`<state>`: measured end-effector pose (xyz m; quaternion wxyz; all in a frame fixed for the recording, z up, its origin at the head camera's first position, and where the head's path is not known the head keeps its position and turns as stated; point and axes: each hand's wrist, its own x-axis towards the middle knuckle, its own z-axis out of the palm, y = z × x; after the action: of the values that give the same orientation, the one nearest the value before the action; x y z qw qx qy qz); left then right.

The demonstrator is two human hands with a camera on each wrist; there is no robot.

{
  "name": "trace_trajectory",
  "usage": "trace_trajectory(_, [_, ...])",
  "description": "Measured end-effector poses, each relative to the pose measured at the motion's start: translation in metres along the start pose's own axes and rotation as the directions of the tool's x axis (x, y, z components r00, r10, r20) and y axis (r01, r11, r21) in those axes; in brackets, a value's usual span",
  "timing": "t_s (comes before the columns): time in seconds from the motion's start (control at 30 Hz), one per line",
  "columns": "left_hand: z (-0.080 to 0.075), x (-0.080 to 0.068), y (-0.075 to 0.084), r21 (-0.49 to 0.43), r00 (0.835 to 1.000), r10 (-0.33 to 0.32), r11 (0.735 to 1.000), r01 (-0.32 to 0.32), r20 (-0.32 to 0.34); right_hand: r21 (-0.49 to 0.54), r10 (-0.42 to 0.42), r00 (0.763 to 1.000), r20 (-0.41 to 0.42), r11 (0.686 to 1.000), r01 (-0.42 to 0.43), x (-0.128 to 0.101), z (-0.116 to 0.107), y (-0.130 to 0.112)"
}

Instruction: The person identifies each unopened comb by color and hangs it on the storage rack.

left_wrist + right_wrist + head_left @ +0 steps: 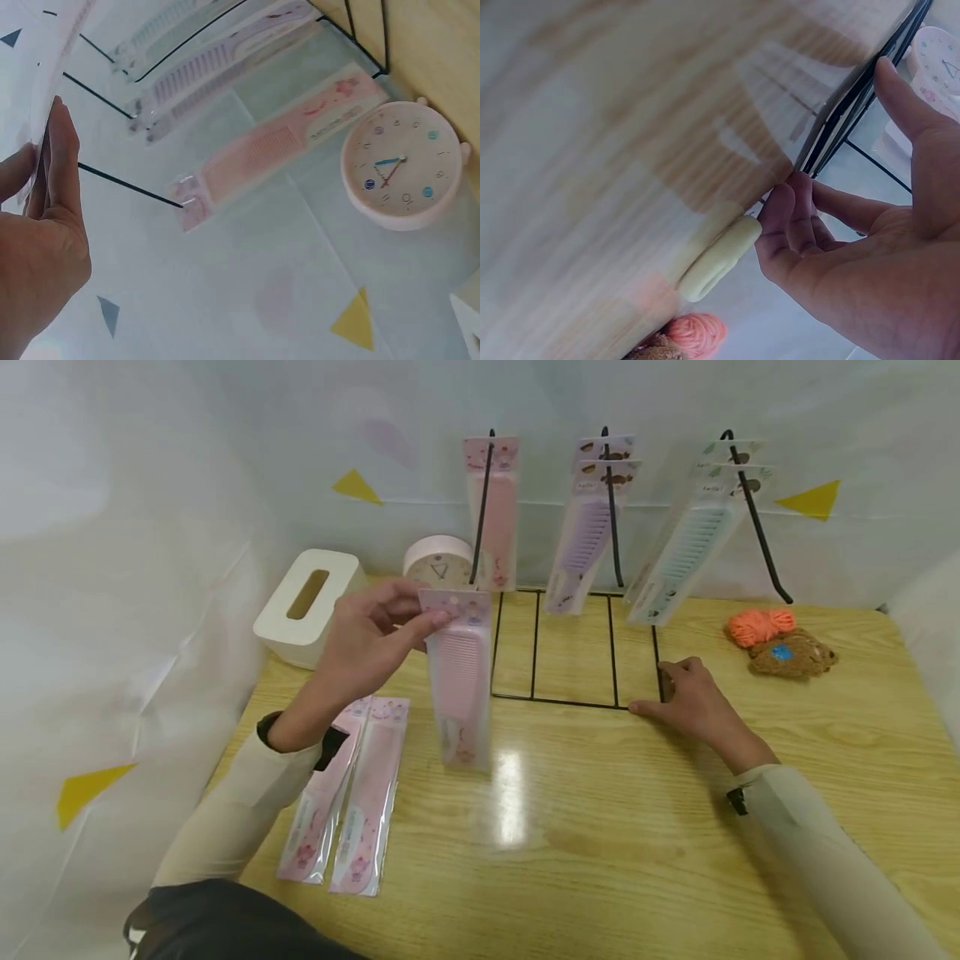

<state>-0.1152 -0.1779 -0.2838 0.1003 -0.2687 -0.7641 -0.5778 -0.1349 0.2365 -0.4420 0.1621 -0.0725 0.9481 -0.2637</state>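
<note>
gaps between the hanging combs, clock at left (beside the white box), hooks jutting forward

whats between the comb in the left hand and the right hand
In the head view, the black wire base lies between the held comb and the right hand, with table showing through its gaps.

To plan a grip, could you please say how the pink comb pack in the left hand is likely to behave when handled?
The pink comb pack is probably light: the left hand pinches it near its top. It likely stays stiff, as it hangs straight. Its clear plastic wrapper may be slippery.
</note>
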Motion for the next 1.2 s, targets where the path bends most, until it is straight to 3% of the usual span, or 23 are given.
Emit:
trace_trajectory(0.33, [0.004,0.014,0.002,0.015,1.000,-0.001,1.000,0.001,-0.007,0.006,0.008,1.000,0.013,1.000,-0.008,-0.001,0.000,0.001])
trace_trajectory(0.8, [0.007,0.025,-0.010,0.012,0.997,0.077,0.997,-0.077,0.009,0.008,-0.004,1.000,-0.006,1.000,0.004,-0.002,0.001,0.000])
trace_trajectory(0.87, [0.007,0.028,-0.012,0.026,0.998,0.056,0.998,-0.056,0.006,0.008,-0.004,1.000,-0.009,1.000,0.004,-0.002,0.001,0.000])
trace_trajectory(1.07, [0.007,0.049,-0.023,0.112,0.993,-0.116,0.987,0.118,-0.025,0.004,-0.006,1.000,-0.009,1.000,0.006,-0.002,0.001,0.000])
trace_trajectory(1.2, [0.005,0.077,-0.035,0.186,0.993,-0.116,0.975,0.121,-0.035,-0.001,-0.007,1.000,-0.004,1.000,0.007,-0.002,0.000,0.000])
